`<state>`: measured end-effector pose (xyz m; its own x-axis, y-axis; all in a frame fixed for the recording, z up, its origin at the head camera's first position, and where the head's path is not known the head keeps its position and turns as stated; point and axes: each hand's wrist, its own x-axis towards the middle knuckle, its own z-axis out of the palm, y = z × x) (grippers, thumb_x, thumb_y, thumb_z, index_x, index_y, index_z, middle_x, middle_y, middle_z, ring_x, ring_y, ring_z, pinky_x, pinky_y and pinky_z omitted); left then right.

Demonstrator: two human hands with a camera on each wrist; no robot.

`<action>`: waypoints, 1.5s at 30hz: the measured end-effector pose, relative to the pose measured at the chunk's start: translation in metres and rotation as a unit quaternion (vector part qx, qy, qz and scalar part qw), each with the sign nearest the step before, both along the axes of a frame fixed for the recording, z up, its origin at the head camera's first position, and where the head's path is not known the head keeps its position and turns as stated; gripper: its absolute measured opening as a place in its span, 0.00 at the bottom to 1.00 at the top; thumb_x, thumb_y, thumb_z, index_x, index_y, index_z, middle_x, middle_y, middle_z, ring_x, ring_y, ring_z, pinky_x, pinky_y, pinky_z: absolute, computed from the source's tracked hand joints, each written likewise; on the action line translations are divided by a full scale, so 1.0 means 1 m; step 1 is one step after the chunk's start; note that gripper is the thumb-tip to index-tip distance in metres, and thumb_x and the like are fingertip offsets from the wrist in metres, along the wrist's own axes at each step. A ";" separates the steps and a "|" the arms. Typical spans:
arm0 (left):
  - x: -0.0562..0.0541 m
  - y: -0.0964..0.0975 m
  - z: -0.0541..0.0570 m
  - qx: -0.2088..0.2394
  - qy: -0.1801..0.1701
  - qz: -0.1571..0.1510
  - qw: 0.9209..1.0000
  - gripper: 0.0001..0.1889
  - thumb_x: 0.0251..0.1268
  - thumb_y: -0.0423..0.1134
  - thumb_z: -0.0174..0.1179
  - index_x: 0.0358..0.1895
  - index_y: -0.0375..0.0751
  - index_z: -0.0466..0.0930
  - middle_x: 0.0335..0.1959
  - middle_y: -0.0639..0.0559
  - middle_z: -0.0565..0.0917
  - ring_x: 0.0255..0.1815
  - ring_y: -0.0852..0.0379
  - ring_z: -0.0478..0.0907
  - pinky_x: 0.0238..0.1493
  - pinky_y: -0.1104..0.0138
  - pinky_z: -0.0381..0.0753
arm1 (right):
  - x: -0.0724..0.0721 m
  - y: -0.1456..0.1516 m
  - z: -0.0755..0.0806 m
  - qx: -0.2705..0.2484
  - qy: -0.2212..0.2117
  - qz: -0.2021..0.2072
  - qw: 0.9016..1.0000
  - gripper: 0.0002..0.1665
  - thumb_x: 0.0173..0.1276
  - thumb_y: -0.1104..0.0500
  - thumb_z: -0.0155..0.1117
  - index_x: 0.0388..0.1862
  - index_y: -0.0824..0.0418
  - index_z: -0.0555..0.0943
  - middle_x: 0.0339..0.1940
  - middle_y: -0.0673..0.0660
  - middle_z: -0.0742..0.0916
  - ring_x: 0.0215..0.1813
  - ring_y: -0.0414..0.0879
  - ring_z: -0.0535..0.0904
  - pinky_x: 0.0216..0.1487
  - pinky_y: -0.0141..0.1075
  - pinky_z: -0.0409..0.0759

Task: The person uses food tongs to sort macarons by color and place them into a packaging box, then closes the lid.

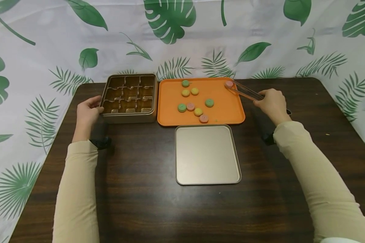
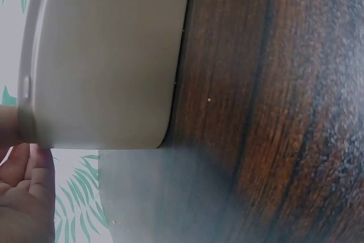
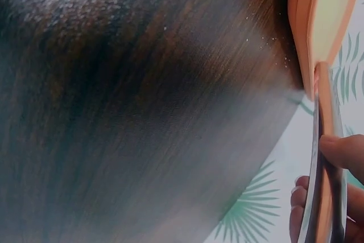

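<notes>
My left hand point(image 1: 88, 113) holds the left side of a square metal tin point(image 1: 129, 118) by its front corner, thumb near the rim. Inside the tin sits a brown plastic insert point(image 1: 130, 92) with several hollow compartments. My right hand point(image 1: 272, 103) grips metal tongs point(image 1: 246, 92). Their tips are around a pink macaron point(image 1: 229, 84) at the far right corner of an orange tray point(image 1: 223, 101). In the right wrist view, thumb and fingers squeeze the tongs point(image 3: 325, 197) from both sides. Green macarons point(image 1: 209, 102), yellow macarons point(image 1: 185, 92) and pink macarons point(image 1: 203, 118) lie scattered on the tray.
A flat square metal lid point(image 1: 206, 155) lies in front of the orange tray. Everything stands on a dark wooden table point(image 1: 134, 195). A leaf-patterned cloth point(image 1: 200, 37) hangs right behind the tin and tray.
</notes>
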<state>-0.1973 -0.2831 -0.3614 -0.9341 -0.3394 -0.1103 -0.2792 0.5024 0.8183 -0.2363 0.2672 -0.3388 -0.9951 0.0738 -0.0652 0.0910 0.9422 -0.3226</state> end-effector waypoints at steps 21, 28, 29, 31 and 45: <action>-0.002 -0.002 0.004 -0.018 -0.018 -0.034 0.999 0.27 0.68 0.28 0.47 0.71 0.34 0.60 0.62 0.33 0.72 0.39 0.73 0.66 0.40 0.82 0.66 | -0.003 -0.030 0.013 -0.049 0.037 0.019 0.998 0.27 0.64 0.56 0.64 0.59 0.69 0.77 0.47 0.73 0.84 0.47 0.67 0.76 0.46 0.55 0.75; -0.001 -0.002 0.006 -0.028 -0.028 -0.052 0.998 0.27 0.69 0.28 0.45 0.72 0.34 0.59 0.63 0.32 0.71 0.45 0.66 0.68 0.42 0.79 0.66 | -0.004 -0.056 0.026 -0.087 0.034 0.044 0.995 0.26 0.65 0.55 0.64 0.59 0.66 0.78 0.49 0.70 0.85 0.48 0.63 0.77 0.46 0.52 0.78; -0.001 -0.002 0.006 -0.028 -0.031 -0.054 0.998 0.27 0.70 0.28 0.45 0.72 0.34 0.59 0.63 0.32 0.71 0.46 0.64 0.69 0.43 0.78 0.66 | -0.005 -0.061 0.027 -0.093 0.030 0.049 0.994 0.26 0.65 0.56 0.64 0.59 0.66 0.78 0.51 0.70 0.84 0.49 0.63 0.78 0.47 0.52 0.79; -0.001 -0.003 0.005 -0.027 -0.034 -0.058 0.997 0.27 0.70 0.29 0.45 0.72 0.34 0.59 0.64 0.32 0.70 0.50 0.58 0.69 0.44 0.77 0.67 | -0.005 -0.070 0.031 -0.108 0.019 0.058 0.992 0.26 0.66 0.56 0.63 0.61 0.67 0.77 0.55 0.69 0.83 0.53 0.62 0.77 0.50 0.51 0.79; 0.004 -0.008 0.002 -0.014 -0.040 -0.061 0.997 0.27 0.71 0.33 0.47 0.72 0.35 0.59 0.66 0.31 0.69 0.65 0.44 0.66 0.68 0.53 0.67 | -0.010 -0.135 0.034 -0.153 0.003 0.121 0.981 0.27 0.65 0.56 0.64 0.62 0.63 0.76 0.57 0.64 0.83 0.53 0.56 0.80 0.54 0.46 0.79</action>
